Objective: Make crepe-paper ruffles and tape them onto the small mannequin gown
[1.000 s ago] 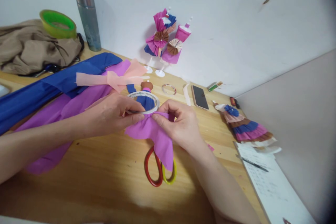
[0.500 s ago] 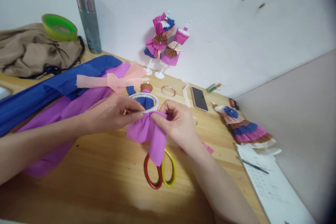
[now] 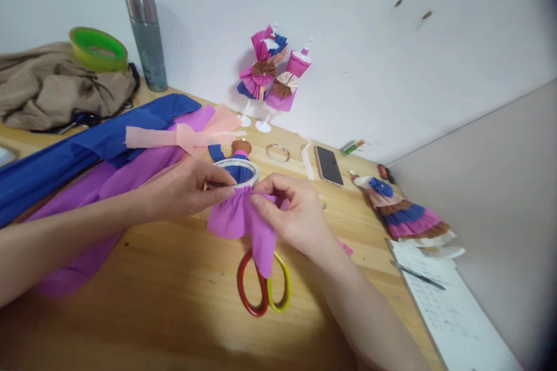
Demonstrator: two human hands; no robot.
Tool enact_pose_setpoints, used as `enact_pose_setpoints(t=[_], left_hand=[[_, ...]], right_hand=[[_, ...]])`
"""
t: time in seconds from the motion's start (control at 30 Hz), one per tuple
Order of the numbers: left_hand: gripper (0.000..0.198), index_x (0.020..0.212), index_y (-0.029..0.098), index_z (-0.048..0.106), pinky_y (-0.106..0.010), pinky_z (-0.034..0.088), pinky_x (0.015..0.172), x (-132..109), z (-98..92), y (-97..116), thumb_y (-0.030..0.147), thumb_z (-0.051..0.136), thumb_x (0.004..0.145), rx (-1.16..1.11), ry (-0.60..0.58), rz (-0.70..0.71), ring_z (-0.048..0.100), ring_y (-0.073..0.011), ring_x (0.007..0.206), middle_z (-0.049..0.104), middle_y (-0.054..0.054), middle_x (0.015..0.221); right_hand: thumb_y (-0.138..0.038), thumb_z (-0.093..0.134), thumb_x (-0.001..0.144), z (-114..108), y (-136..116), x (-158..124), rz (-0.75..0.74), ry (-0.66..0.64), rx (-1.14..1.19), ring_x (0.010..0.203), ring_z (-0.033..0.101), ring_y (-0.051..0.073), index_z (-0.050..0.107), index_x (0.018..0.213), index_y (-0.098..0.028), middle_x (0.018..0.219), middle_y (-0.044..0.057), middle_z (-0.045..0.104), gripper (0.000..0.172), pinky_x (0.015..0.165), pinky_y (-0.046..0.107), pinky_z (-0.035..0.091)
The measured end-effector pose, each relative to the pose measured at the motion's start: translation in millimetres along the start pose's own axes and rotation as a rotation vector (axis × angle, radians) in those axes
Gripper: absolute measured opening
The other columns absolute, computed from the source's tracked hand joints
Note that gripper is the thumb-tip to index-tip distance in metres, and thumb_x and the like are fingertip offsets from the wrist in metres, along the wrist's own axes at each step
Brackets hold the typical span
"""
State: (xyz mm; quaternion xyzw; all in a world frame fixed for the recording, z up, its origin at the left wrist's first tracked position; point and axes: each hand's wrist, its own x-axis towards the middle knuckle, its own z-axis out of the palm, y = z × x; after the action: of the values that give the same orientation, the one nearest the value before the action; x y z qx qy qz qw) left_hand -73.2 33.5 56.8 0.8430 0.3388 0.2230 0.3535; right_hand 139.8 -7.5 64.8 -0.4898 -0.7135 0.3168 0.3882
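My left hand [image 3: 191,188] pinches the left side of a white tape ring [image 3: 250,169], thumb and fingers closed on it. Gathered purple crepe paper [image 3: 230,217] hangs from the ring's near edge. The paper's right part is between the thumb and fingers of my right hand [image 3: 291,208], close to the ring. Through and behind the ring show blue paper and a small doll-like figure with a brown top [image 3: 241,146]. Below the hanging paper lie scissors with red and yellow handles [image 3: 253,284]; their blades are hidden.
Blue [image 3: 130,124] and purple paper and a peach strip [image 3: 191,138] lie left. Behind stand a bottle [image 3: 148,46] and two dressed stands [image 3: 263,72]. A phone [image 3: 329,165], paper dress [image 3: 409,214] and notebook [image 3: 452,301] are at right.
My right hand has shifted slightly away from the ring, with its fingers a little higher on the purple paper. The ring sits a little lower and further left in view.
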Motion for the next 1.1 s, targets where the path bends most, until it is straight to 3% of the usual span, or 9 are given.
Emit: enact_pose_setpoints(t=[0.57, 1.1], left_hand=[[0.027, 0.085, 0.016, 0.076, -0.018, 0.026, 0.044, -3.2, 0.2, 7.4, 0.031, 0.055, 0.093, 0.033, 0.048, 0.065, 0.04, -0.0067, 0.049, 0.055, 0.003, 0.057], [0.025, 0.078, 0.014, 0.072, -0.02, 0.034, 0.055, -3.2, -1.4, 11.1, 0.022, 0.055, 0.095, 0.135, 0.024, 0.23, 0.045, -0.0077, 0.056, 0.055, 0.003, 0.06]], right_hand=[[-0.018, 0.066, 0.077, -2.8, 4.4, 0.5, -0.028, 0.022, -0.019, 0.056, 0.052, 0.011, 0.061, 0.067, -0.018, 0.062, -0.002, 0.062, 0.011, 0.053, 0.023, 0.04], [-0.024, 0.074, 0.072, -4.3, 9.8, 3.3, 0.064, -0.016, 0.087, 0.053, 0.046, 0.01, 0.049, 0.061, -0.02, 0.058, -0.005, 0.052, 0.027, 0.05, 0.023, 0.035]])
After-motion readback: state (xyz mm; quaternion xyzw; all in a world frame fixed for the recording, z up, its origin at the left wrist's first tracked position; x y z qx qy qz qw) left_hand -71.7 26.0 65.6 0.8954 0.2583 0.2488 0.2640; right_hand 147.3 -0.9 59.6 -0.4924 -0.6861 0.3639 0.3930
